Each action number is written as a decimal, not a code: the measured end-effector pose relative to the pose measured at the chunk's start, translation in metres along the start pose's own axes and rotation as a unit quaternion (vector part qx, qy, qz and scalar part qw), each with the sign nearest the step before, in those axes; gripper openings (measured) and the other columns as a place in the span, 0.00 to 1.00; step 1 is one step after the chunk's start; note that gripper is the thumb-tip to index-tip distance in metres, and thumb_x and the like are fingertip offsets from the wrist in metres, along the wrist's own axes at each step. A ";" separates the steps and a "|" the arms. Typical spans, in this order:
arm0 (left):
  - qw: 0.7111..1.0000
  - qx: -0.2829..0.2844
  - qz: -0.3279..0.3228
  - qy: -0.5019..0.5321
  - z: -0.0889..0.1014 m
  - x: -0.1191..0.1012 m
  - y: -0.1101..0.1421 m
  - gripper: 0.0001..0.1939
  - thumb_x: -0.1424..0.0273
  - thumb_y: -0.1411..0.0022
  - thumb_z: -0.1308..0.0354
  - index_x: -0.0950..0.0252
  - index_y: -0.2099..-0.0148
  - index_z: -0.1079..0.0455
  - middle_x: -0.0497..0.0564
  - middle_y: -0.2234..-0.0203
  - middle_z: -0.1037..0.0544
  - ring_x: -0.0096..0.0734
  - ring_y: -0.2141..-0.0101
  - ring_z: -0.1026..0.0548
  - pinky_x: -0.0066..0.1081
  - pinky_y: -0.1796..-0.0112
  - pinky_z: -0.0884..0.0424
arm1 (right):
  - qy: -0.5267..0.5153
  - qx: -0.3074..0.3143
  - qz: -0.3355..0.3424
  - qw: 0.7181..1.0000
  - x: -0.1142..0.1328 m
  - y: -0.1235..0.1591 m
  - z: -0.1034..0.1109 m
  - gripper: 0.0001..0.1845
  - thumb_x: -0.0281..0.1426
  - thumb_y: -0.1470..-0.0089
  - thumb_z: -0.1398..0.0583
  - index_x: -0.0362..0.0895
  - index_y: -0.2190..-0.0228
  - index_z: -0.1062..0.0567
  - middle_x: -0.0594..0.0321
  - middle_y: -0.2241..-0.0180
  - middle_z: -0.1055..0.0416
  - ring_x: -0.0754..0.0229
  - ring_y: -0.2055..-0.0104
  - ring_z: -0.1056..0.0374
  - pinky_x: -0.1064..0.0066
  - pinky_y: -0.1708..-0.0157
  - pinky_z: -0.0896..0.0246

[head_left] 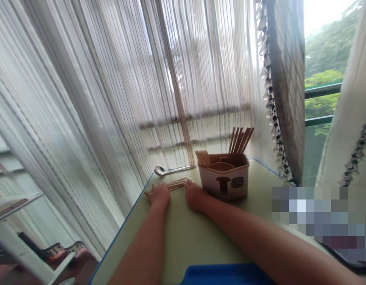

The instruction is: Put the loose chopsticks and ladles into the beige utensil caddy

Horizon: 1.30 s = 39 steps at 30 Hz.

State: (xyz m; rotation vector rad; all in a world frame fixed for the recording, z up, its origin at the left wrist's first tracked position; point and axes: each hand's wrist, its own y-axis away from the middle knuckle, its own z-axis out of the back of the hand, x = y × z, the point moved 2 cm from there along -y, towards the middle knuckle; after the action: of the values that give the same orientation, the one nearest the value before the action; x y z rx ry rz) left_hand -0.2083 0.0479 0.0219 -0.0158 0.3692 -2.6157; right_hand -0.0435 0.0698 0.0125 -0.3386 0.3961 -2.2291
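Observation:
My left hand (159,194) rests palm down on the pale green table (183,237), fingers spread, touching the near end of a small bundle of wooden chopsticks (177,183) lying flat. My right hand (195,194) lies on the table just right of the bundle, fingers curled at its other end; what it grips is unclear. A pink-and-white utensil holder (224,180) stands right of my right hand, with chopsticks (240,140) upright at its back and a shorter bunch of sticks (203,158) at its left.
A metal spoon (166,170) lies at the table's far edge by the sheer striped curtain (111,99). A blue object (227,275) sits at the near edge. A beaded drape (285,99) and window railing are on the right; a white shelf lower left.

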 end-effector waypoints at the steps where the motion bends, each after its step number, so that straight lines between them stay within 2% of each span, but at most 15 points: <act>1: 1.000 0.009 -0.007 0.004 0.000 0.000 0.000 0.25 0.75 0.37 0.64 0.55 0.44 0.34 0.55 0.44 0.32 0.49 0.42 0.40 0.57 0.47 0.42 | -0.001 -0.001 -0.010 1.000 0.000 0.000 0.001 0.29 0.22 0.48 0.50 0.26 0.44 0.37 0.37 0.41 0.43 0.48 0.37 0.48 0.58 0.41 0.50; 3: 1.000 0.021 -0.011 0.009 0.002 0.000 0.000 0.24 0.74 0.37 0.64 0.55 0.46 0.33 0.55 0.47 0.29 0.46 0.45 0.35 0.55 0.47 0.41 | -0.031 -0.007 -0.037 0.999 0.003 0.003 0.006 0.27 0.22 0.49 0.49 0.29 0.46 0.33 0.39 0.42 0.40 0.49 0.40 0.43 0.61 0.44 0.46; 5: 1.000 0.024 -0.008 0.009 0.006 0.000 0.002 0.24 0.74 0.37 0.64 0.55 0.46 0.33 0.56 0.48 0.29 0.45 0.47 0.33 0.54 0.48 0.40 | -0.055 -0.014 -0.047 0.997 0.009 0.010 0.016 0.22 0.22 0.50 0.49 0.36 0.53 0.28 0.45 0.47 0.33 0.52 0.47 0.36 0.64 0.50 0.40; 8: 1.000 0.026 -0.008 0.003 0.011 0.000 0.005 0.23 0.74 0.36 0.64 0.56 0.47 0.33 0.56 0.47 0.29 0.45 0.48 0.32 0.53 0.50 0.39 | -0.077 -0.047 -0.045 0.995 0.018 0.032 0.039 0.19 0.23 0.48 0.50 0.42 0.57 0.27 0.54 0.53 0.28 0.58 0.55 0.31 0.69 0.55 0.37; 10: 1.000 0.021 -0.018 -0.005 0.012 -0.001 0.006 0.22 0.74 0.36 0.64 0.57 0.49 0.32 0.57 0.49 0.29 0.46 0.50 0.31 0.52 0.51 0.38 | -0.093 -0.131 -0.041 0.986 0.016 0.055 0.059 0.20 0.24 0.47 0.50 0.44 0.54 0.29 0.56 0.53 0.29 0.59 0.56 0.31 0.69 0.55 0.37; 11: 0.999 0.016 -0.025 -0.010 0.012 -0.002 0.006 0.22 0.74 0.36 0.64 0.58 0.50 0.32 0.57 0.50 0.28 0.46 0.51 0.31 0.51 0.51 0.37 | -0.087 -0.181 -0.031 0.979 0.012 0.068 0.069 0.21 0.24 0.46 0.50 0.45 0.52 0.30 0.56 0.52 0.30 0.58 0.53 0.32 0.68 0.52 0.38; 14: 0.999 0.003 -0.046 -0.020 0.012 -0.003 0.006 0.22 0.74 0.36 0.64 0.58 0.52 0.31 0.58 0.53 0.27 0.48 0.52 0.30 0.52 0.52 0.39 | -0.009 -0.321 -0.027 0.946 -0.012 0.105 0.094 0.21 0.31 0.47 0.47 0.45 0.50 0.32 0.50 0.48 0.35 0.51 0.44 0.40 0.58 0.44 0.46; 16: 0.998 0.008 -0.052 -0.016 0.012 -0.005 0.007 0.21 0.73 0.36 0.63 0.58 0.52 0.30 0.58 0.54 0.26 0.49 0.53 0.29 0.53 0.52 0.40 | 0.024 -0.395 -0.103 0.913 -0.035 0.121 0.105 0.25 0.35 0.48 0.45 0.44 0.48 0.35 0.46 0.45 0.40 0.46 0.40 0.46 0.51 0.42 0.50; 18: 0.998 0.013 -0.055 -0.011 0.013 -0.006 0.010 0.20 0.73 0.36 0.62 0.59 0.54 0.30 0.58 0.55 0.26 0.48 0.53 0.29 0.54 0.51 0.41 | 0.021 -0.442 -0.201 0.874 -0.056 0.128 0.110 0.34 0.38 0.48 0.45 0.40 0.42 0.44 0.41 0.41 0.47 0.43 0.36 0.53 0.47 0.41 0.53; 19: 0.998 0.015 -0.060 -0.010 0.014 -0.007 0.012 0.20 0.73 0.36 0.62 0.59 0.55 0.29 0.58 0.55 0.26 0.48 0.54 0.29 0.53 0.51 0.41 | 0.008 -0.448 -0.228 0.865 -0.064 0.128 0.110 0.38 0.40 0.48 0.45 0.38 0.40 0.48 0.40 0.40 0.50 0.42 0.36 0.56 0.46 0.40 0.54; 21: 0.997 0.020 -0.073 0.000 0.017 -0.008 0.017 0.19 0.73 0.36 0.61 0.59 0.57 0.28 0.58 0.57 0.25 0.47 0.54 0.28 0.53 0.51 0.40 | -0.026 -0.429 -0.234 0.872 -0.076 0.122 0.106 0.41 0.41 0.47 0.46 0.36 0.38 0.54 0.38 0.39 0.51 0.43 0.35 0.57 0.47 0.40 0.55; 24: 0.994 0.030 -0.102 0.026 0.021 -0.011 0.024 0.18 0.74 0.37 0.58 0.60 0.58 0.27 0.57 0.58 0.24 0.46 0.55 0.28 0.49 0.52 0.38 | -0.072 -0.412 -0.197 0.887 -0.088 0.112 0.095 0.40 0.39 0.46 0.45 0.38 0.38 0.54 0.41 0.39 0.50 0.46 0.36 0.54 0.49 0.39 0.53; 29: 0.981 0.037 -0.177 0.073 0.023 -0.019 0.027 0.16 0.75 0.42 0.50 0.58 0.56 0.25 0.52 0.57 0.22 0.38 0.55 0.27 0.35 0.52 0.36 | -0.117 -0.436 -0.172 0.876 -0.105 0.106 0.081 0.43 0.40 0.48 0.42 0.42 0.37 0.55 0.45 0.41 0.46 0.46 0.38 0.48 0.50 0.42 0.47; 33: 0.968 0.025 -0.217 0.123 0.023 -0.026 0.029 0.17 0.76 0.44 0.49 0.60 0.55 0.25 0.50 0.57 0.21 0.34 0.56 0.26 0.29 0.53 0.35 | -0.059 -0.468 -0.182 0.863 -0.103 0.107 0.084 0.43 0.39 0.50 0.41 0.39 0.38 0.52 0.42 0.42 0.45 0.44 0.39 0.48 0.48 0.43 0.48; 39: 0.946 -0.013 -0.272 0.178 0.023 -0.030 0.029 0.13 0.76 0.47 0.46 0.61 0.63 0.23 0.49 0.65 0.20 0.33 0.62 0.25 0.30 0.58 0.32 | 0.008 -0.492 -0.172 0.854 -0.090 0.110 0.097 0.36 0.35 0.49 0.42 0.40 0.42 0.47 0.45 0.47 0.41 0.46 0.42 0.46 0.47 0.45 0.46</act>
State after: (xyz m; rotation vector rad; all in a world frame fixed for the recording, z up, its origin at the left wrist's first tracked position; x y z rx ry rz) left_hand -0.1665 0.0322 0.0379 0.4061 0.5946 -3.1630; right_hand 0.1241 0.0570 0.0482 -0.9808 1.5974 -2.1809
